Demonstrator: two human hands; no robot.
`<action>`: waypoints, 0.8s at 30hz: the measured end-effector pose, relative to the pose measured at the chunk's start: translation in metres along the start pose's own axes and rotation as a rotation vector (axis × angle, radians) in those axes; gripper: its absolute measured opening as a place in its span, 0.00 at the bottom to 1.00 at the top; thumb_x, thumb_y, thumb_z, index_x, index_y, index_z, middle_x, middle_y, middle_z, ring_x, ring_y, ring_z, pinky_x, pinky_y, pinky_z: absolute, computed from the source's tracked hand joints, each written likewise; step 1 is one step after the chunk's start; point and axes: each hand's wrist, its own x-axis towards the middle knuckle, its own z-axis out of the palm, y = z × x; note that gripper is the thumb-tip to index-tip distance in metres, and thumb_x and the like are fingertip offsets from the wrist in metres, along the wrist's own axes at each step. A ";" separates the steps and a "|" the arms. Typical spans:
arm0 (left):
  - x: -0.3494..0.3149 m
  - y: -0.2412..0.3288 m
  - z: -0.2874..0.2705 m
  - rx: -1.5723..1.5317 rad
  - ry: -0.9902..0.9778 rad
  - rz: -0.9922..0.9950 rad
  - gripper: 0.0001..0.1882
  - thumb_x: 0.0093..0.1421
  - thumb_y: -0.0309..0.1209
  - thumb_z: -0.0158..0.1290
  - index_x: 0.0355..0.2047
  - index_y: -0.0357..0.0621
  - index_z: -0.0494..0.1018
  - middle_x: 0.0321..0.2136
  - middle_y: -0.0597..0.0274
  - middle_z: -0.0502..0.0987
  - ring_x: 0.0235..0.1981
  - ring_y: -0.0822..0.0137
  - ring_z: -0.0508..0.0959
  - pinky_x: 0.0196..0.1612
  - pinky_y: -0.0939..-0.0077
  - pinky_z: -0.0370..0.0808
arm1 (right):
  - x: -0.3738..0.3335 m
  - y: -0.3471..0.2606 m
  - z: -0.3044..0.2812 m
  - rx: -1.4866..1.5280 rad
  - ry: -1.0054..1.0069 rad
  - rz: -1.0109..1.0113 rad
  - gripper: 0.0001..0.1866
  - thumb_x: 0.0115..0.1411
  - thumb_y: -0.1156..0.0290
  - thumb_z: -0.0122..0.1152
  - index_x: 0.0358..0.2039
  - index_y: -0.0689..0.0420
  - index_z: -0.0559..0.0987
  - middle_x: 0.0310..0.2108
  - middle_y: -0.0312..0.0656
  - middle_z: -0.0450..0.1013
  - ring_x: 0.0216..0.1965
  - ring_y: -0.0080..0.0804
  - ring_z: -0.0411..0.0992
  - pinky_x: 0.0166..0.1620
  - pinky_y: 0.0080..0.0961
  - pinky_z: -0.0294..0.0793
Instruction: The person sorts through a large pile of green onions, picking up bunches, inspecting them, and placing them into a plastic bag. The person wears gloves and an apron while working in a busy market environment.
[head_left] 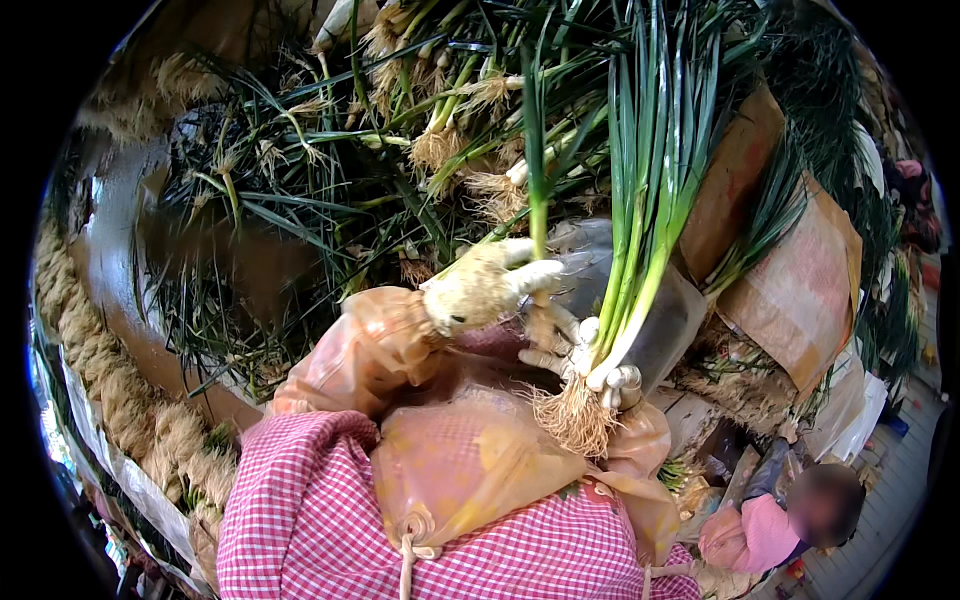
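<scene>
My left hand point(485, 288), in a soiled whitish glove, reaches in from the left with its fingers closed round a single green garlic stalk point(539, 225). That stalk stands upright, its leaves pointing away from me. Beside it, lower and to the right, my gloved right hand point(612, 384) grips a bunch of green garlic point(640, 270). The bunch leans slightly right, with long flat leaves at the top, white stems in the fingers and pale stringy roots point(575, 418) hanging below. The lower end of the single stalk is partly hidden by the fingers.
A loose heap of green garlic point(440, 130) spreads across the far side. Rooted bundles form a row point(140, 400) along the left. Brown sheets point(790, 290) lie at the right, near more greens. Another person in a pink top point(750, 535) is at the lower right.
</scene>
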 end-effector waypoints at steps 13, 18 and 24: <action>-0.027 0.005 -0.106 0.367 0.887 0.549 0.23 0.59 0.31 0.52 0.54 0.42 0.61 0.47 0.57 0.70 0.42 0.66 0.75 0.42 0.75 0.74 | 0.016 -0.010 0.011 -0.241 -0.381 -0.048 0.25 0.41 0.86 0.55 0.42 0.53 0.64 0.31 0.39 0.67 0.34 0.36 0.70 0.38 0.34 0.71; 0.089 0.008 -0.057 1.423 0.607 0.325 0.19 0.57 0.40 0.53 0.45 0.45 0.69 0.35 0.54 0.75 0.37 0.57 0.76 0.41 0.64 0.73 | 0.013 -0.016 0.043 -0.212 -0.516 -0.201 0.25 0.41 0.85 0.60 0.41 0.55 0.66 0.32 0.40 0.69 0.34 0.36 0.71 0.38 0.32 0.71; 0.074 0.037 -0.060 0.688 0.492 0.332 0.14 0.61 0.37 0.47 0.39 0.39 0.69 0.27 0.55 0.76 0.25 0.62 0.75 0.30 0.69 0.74 | 0.011 -0.025 0.033 -0.185 -0.390 -0.210 0.26 0.41 0.83 0.60 0.43 0.56 0.65 0.31 0.40 0.67 0.34 0.37 0.70 0.37 0.33 0.70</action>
